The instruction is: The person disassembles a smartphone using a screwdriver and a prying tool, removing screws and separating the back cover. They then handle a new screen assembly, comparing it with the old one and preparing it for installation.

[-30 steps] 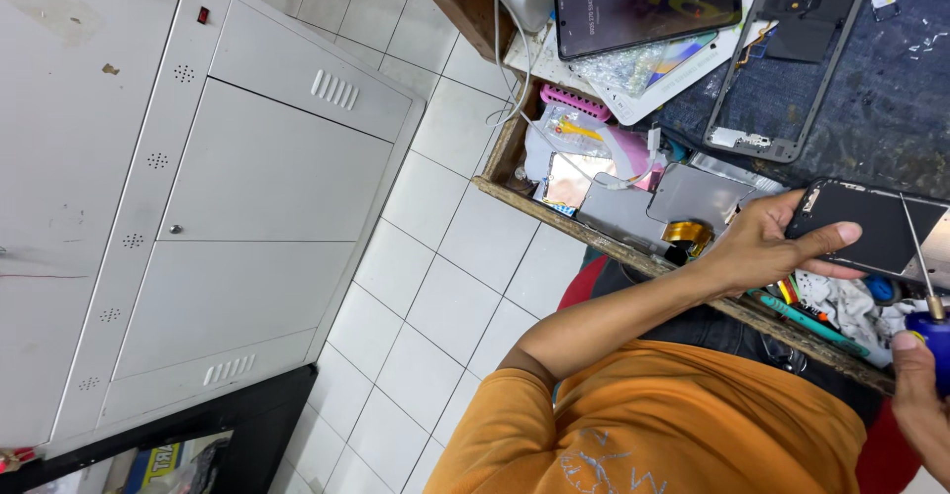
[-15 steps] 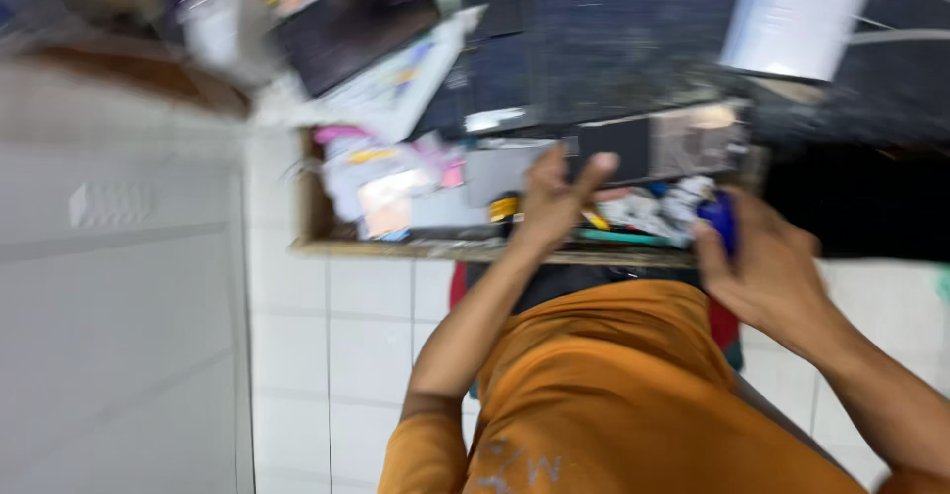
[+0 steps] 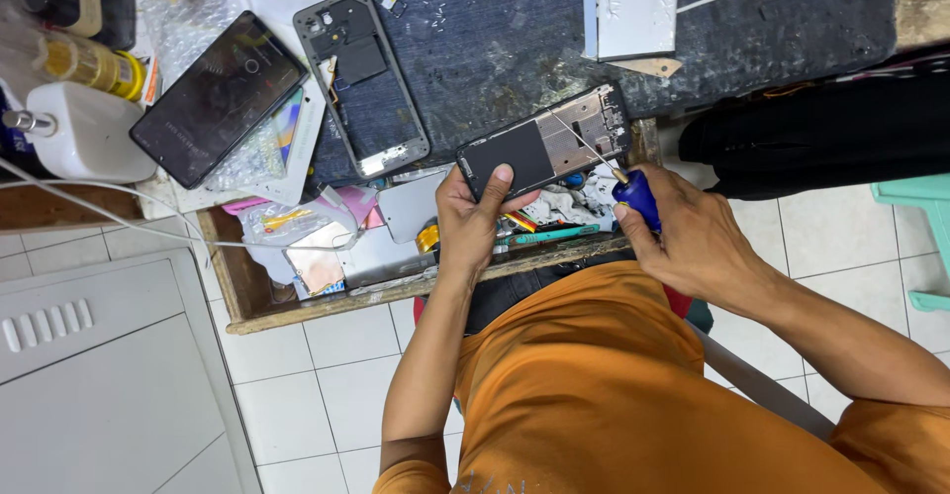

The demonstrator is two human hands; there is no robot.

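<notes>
Gripping opened phone (image 3: 542, 150) left hand (image 3: 473, 219), screwdriver (image 3: 633, 195) right hand (image 3: 688, 237), cluttered drawer (image 3: 327, 301) beneath

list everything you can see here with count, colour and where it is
opened phone body: 1, black with bare metal inside, held over the bench's near edge
blue-handled screwdriver: 1, blue grip, thin metal shaft, tip on the phone body
empty phone frame: 1, grey, on the dark mat
dark work mat: 1, blue-black, across the bench
phone with glass screen: 1, black, left on bubble wrap
white bottle: 1, far left
wooden tray of parts: 1, brown, at the bench edge
white cabinet: 1, lower left
left hand: fingers gripping the phone body
right hand: closed on the screwdriver
</notes>
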